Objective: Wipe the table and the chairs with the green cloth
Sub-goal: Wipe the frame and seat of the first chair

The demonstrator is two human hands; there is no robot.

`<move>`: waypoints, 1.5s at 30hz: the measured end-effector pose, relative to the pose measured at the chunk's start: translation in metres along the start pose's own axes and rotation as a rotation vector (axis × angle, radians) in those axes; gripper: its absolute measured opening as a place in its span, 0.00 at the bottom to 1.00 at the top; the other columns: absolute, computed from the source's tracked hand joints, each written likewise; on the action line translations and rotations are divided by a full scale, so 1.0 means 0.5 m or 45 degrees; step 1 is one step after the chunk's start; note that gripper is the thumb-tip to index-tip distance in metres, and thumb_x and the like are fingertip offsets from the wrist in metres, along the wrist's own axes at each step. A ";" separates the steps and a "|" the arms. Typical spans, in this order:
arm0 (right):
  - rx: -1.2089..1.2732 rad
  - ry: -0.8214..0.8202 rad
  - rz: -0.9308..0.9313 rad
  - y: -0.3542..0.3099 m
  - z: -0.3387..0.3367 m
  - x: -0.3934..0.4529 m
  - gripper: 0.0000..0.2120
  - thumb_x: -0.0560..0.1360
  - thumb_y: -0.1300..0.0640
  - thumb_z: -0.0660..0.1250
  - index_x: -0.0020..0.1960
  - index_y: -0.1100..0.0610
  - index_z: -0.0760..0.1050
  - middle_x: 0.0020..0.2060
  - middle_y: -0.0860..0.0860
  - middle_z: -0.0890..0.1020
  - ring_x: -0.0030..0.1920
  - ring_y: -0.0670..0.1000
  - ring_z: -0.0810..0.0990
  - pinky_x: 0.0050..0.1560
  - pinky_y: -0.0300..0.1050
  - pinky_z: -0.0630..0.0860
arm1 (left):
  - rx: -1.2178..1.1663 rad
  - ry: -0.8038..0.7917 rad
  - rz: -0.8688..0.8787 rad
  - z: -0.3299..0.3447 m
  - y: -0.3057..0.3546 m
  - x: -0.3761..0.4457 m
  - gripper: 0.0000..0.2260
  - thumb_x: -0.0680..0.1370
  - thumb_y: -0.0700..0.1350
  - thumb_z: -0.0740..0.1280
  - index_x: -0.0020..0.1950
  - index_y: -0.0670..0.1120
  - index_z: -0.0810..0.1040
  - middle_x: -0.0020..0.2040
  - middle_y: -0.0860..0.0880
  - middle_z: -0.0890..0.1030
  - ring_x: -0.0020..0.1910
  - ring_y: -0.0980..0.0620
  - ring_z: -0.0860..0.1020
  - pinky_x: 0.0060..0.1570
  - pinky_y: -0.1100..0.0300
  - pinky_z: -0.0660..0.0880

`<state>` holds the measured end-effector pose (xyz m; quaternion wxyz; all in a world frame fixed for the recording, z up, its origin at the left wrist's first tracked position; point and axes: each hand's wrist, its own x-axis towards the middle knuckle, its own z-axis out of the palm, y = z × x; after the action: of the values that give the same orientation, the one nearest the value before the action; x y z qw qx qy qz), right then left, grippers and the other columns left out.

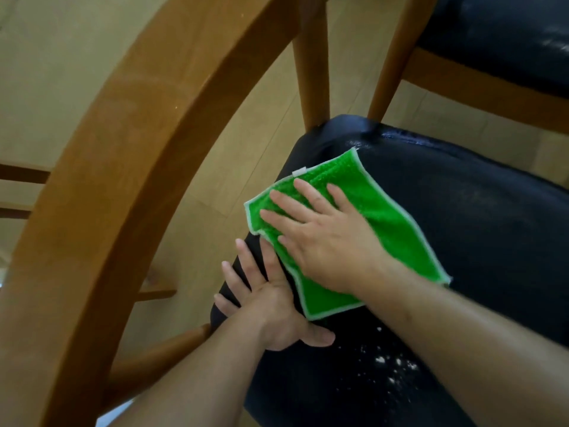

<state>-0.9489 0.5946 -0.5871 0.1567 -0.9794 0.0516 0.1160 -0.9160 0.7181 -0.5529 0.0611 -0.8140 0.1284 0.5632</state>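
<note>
A green cloth point(397, 223) with a pale edge lies spread on the black padded seat point(480, 241) of a wooden chair. My right hand point(323, 238) presses flat on the cloth with its fingers straight and spread. My left hand point(271, 306) rests flat on the seat's left edge, just beside the cloth, fingers straight. White crumbs point(388, 362) are scattered on the seat near my left thumb.
The chair's curved wooden backrest point(123, 149) arcs across the left of the view. A second wooden chair with a black seat point(505, 41) stands at the upper right. Light wooden floor point(234, 155) shows between them.
</note>
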 end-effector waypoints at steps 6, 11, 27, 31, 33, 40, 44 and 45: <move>0.012 0.186 0.578 0.160 -0.050 0.052 0.27 0.80 0.41 0.43 0.78 0.45 0.47 0.79 0.49 0.52 0.78 0.55 0.48 0.74 0.62 0.47 | -0.037 0.006 -0.061 0.006 0.004 0.012 0.72 0.56 0.59 0.82 0.45 0.60 0.08 0.47 0.51 0.07 0.58 0.40 0.16 0.66 0.32 0.33; 0.036 0.196 0.730 0.098 -0.047 0.076 0.27 0.80 0.42 0.46 0.78 0.46 0.47 0.79 0.51 0.49 0.77 0.60 0.44 0.72 0.67 0.42 | 0.012 0.006 -0.079 0.006 0.008 0.014 0.73 0.56 0.60 0.82 0.45 0.58 0.07 0.47 0.49 0.07 0.57 0.39 0.16 0.65 0.32 0.33; 0.045 0.338 0.534 0.156 -0.049 0.063 0.24 0.80 0.42 0.49 0.72 0.50 0.62 0.71 0.53 0.67 0.72 0.57 0.63 0.71 0.61 0.58 | 0.009 -0.061 -0.121 -0.005 0.017 0.008 0.72 0.57 0.60 0.81 0.41 0.57 0.07 0.44 0.49 0.07 0.57 0.40 0.17 0.67 0.32 0.35; 0.019 0.354 0.925 0.130 -0.042 0.089 0.27 0.80 0.43 0.46 0.75 0.54 0.58 0.71 0.57 0.66 0.72 0.61 0.62 0.70 0.64 0.56 | 0.011 -0.072 -0.131 -0.006 0.017 0.008 0.72 0.56 0.60 0.81 0.42 0.56 0.07 0.45 0.48 0.07 0.55 0.39 0.16 0.66 0.32 0.34; 0.023 0.284 0.857 0.114 -0.037 0.085 0.29 0.80 0.41 0.43 0.78 0.50 0.50 0.77 0.56 0.56 0.76 0.62 0.52 0.72 0.67 0.47 | 0.017 -0.077 -0.132 -0.006 0.017 0.009 0.72 0.56 0.60 0.81 0.42 0.56 0.07 0.45 0.48 0.07 0.55 0.39 0.16 0.66 0.31 0.34; -0.031 0.073 0.213 -0.021 0.011 0.012 0.26 0.80 0.42 0.40 0.78 0.43 0.45 0.77 0.48 0.41 0.75 0.62 0.35 0.69 0.68 0.31 | 0.063 -0.123 -0.084 -0.015 0.012 0.002 0.70 0.56 0.63 0.80 0.38 0.57 0.07 0.46 0.49 0.07 0.58 0.36 0.16 0.67 0.32 0.36; 0.048 0.073 0.117 -0.026 0.016 0.000 0.25 0.82 0.44 0.43 0.78 0.45 0.50 0.79 0.46 0.48 0.78 0.57 0.39 0.70 0.63 0.32 | 0.046 -0.083 -0.095 -0.015 0.018 -0.006 0.70 0.54 0.65 0.79 0.38 0.57 0.07 0.48 0.50 0.07 0.64 0.37 0.19 0.69 0.34 0.38; 0.047 0.091 0.126 -0.016 0.015 0.002 0.26 0.82 0.44 0.43 0.79 0.45 0.49 0.79 0.46 0.49 0.78 0.55 0.40 0.71 0.61 0.33 | 0.036 -0.076 -0.091 -0.016 0.020 -0.007 0.71 0.54 0.64 0.79 0.39 0.57 0.07 0.48 0.50 0.07 0.64 0.37 0.18 0.69 0.33 0.38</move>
<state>-0.9484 0.6047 -0.5918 0.1669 -0.9762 0.1076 0.0877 -0.9128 0.7070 -0.5463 0.0967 -0.7998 0.1053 0.5830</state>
